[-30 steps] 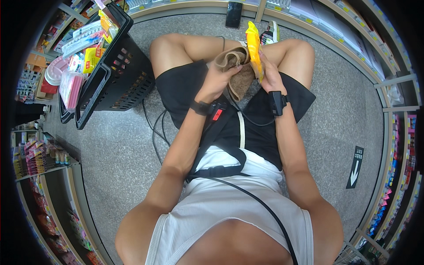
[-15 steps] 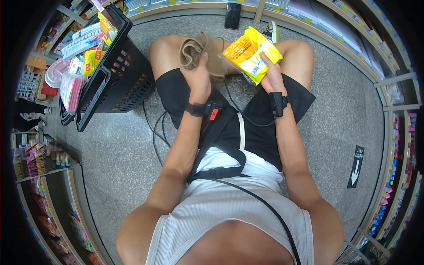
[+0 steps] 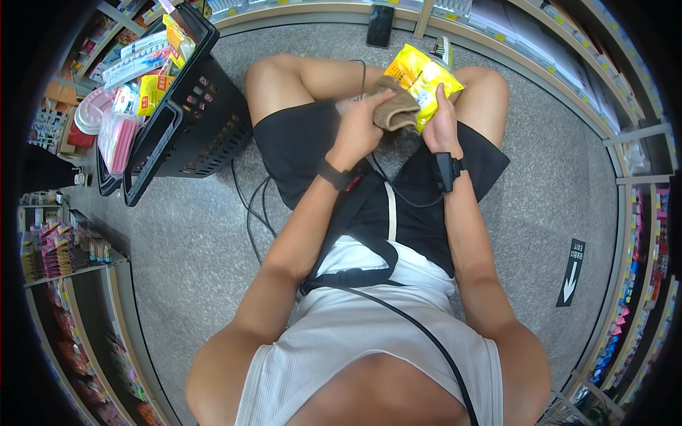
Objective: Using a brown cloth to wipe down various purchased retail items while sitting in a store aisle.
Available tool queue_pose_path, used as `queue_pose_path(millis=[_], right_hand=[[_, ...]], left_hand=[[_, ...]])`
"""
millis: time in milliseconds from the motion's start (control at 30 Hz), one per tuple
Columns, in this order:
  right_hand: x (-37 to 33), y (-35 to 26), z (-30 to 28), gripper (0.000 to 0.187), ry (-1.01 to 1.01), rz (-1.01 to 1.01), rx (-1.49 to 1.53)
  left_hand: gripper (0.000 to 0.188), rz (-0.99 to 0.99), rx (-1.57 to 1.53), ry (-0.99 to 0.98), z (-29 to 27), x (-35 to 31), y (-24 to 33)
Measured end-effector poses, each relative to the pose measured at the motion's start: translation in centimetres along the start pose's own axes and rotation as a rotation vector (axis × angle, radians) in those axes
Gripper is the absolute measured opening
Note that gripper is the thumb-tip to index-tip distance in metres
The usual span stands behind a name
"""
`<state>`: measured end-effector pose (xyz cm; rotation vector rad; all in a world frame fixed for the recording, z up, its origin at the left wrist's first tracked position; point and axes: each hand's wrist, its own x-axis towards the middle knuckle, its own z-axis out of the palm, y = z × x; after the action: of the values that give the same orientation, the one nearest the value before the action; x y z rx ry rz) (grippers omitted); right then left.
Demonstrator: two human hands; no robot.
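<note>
A folded brown cloth is gripped in my left hand, its fingers closed round one side. My right hand pinches the right side of a yellow plastic packet, which has orange and white print areas. The cloth overlaps the packet's lower left part, so that part is hidden; whether the cloth touches it or goes inside I cannot tell. Both things are held over my crossed legs.
On my left stands a black shopping basket piled with packaged goods, including a pink pack. A phone leans at the foot of the far shelf. Black cables run along the grey floor. Shelves curve round both sides.
My left hand has moved right with the brown cloth, bringing it against or in front of the packet. The packet has shifted slightly right and stays in my right hand.
</note>
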<state>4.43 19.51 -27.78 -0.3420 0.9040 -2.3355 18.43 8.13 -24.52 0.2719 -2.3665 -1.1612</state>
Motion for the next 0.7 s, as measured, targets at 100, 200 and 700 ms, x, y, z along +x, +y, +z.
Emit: queue_pose_path(millis=[100, 200, 700], right_hand=[[-0.8, -0.5, 0.2, 0.04, 0.008, 0.017, -0.122], [-0.5, -0.4, -0.4, 0.039, -0.03, 0.079, -0.172], [-1.2, 0.7, 1.2, 0.045, -0.176, 0.158, -0.197]], left_hand=[[0.051, 0.075, -0.132, -0.106, 0.6, -0.5, 1.6], [0.045, 0.084, -0.308, -0.097, 1.1, -0.1, 2.4], [0.034, -0.407, -1.504, 0.345, -1.3, 1.7, -2.2]])
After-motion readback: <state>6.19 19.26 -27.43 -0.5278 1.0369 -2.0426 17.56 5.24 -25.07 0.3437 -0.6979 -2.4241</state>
